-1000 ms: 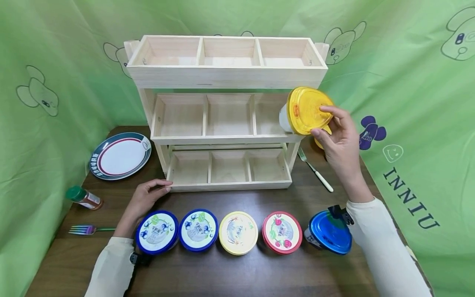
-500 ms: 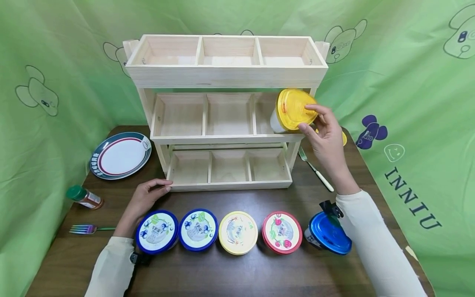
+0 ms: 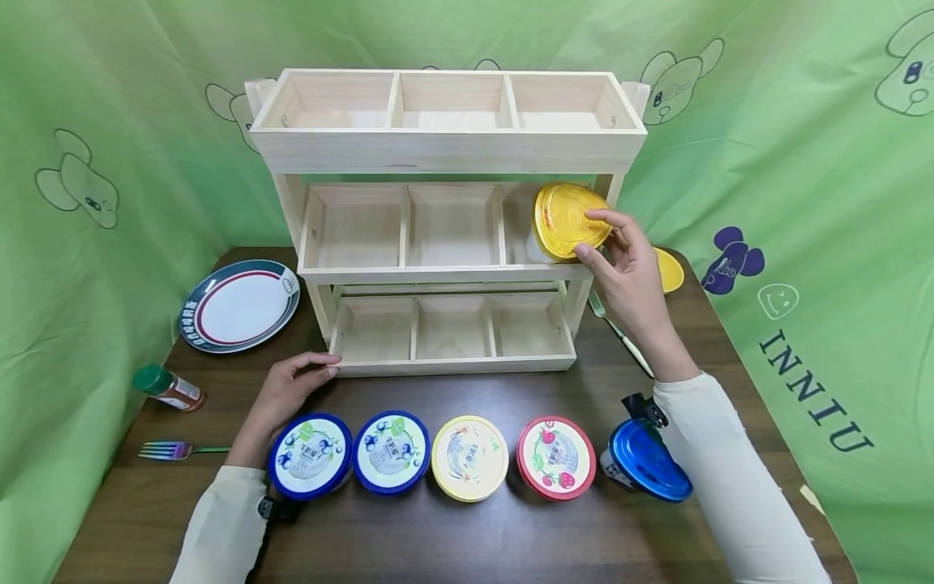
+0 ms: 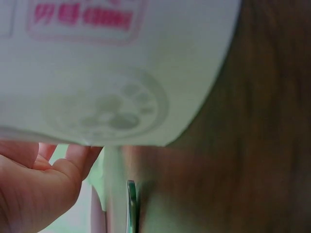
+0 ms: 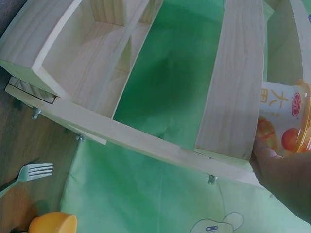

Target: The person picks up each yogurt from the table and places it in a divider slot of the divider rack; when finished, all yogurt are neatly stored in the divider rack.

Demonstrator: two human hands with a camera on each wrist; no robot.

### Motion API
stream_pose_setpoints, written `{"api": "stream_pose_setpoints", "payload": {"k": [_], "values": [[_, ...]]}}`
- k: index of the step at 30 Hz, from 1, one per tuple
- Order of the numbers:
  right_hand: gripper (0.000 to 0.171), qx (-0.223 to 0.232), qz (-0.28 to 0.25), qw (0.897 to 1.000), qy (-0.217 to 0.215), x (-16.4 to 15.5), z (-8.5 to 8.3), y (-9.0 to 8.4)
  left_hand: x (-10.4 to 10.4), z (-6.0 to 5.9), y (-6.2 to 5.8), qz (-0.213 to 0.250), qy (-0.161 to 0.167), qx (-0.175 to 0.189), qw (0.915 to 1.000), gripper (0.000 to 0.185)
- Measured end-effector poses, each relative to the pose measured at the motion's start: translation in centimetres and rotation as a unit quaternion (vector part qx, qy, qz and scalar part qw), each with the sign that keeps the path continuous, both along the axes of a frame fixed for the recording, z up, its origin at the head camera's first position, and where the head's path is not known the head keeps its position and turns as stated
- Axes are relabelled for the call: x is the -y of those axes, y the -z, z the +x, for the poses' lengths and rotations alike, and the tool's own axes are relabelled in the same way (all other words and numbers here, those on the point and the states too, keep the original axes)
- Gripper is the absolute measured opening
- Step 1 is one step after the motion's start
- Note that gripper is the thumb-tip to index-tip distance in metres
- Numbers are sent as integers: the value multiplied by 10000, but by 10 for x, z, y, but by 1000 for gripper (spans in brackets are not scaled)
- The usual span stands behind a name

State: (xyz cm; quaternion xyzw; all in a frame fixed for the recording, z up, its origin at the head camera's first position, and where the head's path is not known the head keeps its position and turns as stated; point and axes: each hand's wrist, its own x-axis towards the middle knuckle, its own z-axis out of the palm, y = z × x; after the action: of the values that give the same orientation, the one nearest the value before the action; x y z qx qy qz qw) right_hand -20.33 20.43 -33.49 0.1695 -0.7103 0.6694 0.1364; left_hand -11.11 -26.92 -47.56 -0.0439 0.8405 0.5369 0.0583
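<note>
My right hand (image 3: 631, 280) grips a yellow-lidded yogurt cup (image 3: 562, 223) by its lid, tilted at the right compartment of the wooden rack's (image 3: 445, 276) middle tier. In the right wrist view, orange fruit pictures show on the white cup (image 5: 282, 114), beside the tier's front board; the hand (image 5: 284, 177) partly leaves the frame. Whether the cup touches the compartment floor is hidden. My left hand (image 3: 288, 389) touches the rack's lower left front corner with its fingertips. Filling much of the left wrist view is a white cup wall (image 4: 97, 73), close above the left hand (image 4: 43, 189).
In front of the rack stand two blue-lidded cups (image 3: 392, 452), a cream-lidded cup (image 3: 469, 458), a red-lidded cup (image 3: 556, 457) and a tilted blue cup (image 3: 649, 458). A plate (image 3: 241, 307), spice jar (image 3: 168, 388) and colourful fork (image 3: 178, 450) lie left. A white-handled fork (image 3: 620, 337) and yellow bowl (image 3: 669, 270) are right.
My right hand has moved left and slightly down with the yellow-lidded yogurt cup, bringing it over the middle tier's right compartment. The yellow bowl has come into view behind it. My left hand stays put.
</note>
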Motion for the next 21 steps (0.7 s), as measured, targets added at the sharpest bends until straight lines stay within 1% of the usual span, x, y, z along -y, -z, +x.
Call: {"api": "stream_pose_setpoints", "payload": {"k": [5, 9, 12, 13, 17, 21], "values": [[41, 190, 88, 9998, 66, -3, 3, -3, 0, 0, 1, -20, 0, -24, 10000, 33], [51, 217, 319, 9990, 222, -8, 6, -5, 1, -1, 1, -1, 21, -60, 10000, 34], [55, 103, 256, 9988, 409, -14, 9, -6, 1, -1, 1, -10, 14, -87, 10000, 33], [56, 49, 164, 9988, 458, -16, 11, -6, 1, 0, 1, -19, 11, -93, 10000, 33], [54, -215, -120, 9970, 730, -29, 21, -7, 0, 0, 0, -4, 19, -81, 10000, 34], [50, -376, -422, 9943, 908, -41, 32, -14, 0, 1, -1, -24, 38, -72, 10000, 35]]}}
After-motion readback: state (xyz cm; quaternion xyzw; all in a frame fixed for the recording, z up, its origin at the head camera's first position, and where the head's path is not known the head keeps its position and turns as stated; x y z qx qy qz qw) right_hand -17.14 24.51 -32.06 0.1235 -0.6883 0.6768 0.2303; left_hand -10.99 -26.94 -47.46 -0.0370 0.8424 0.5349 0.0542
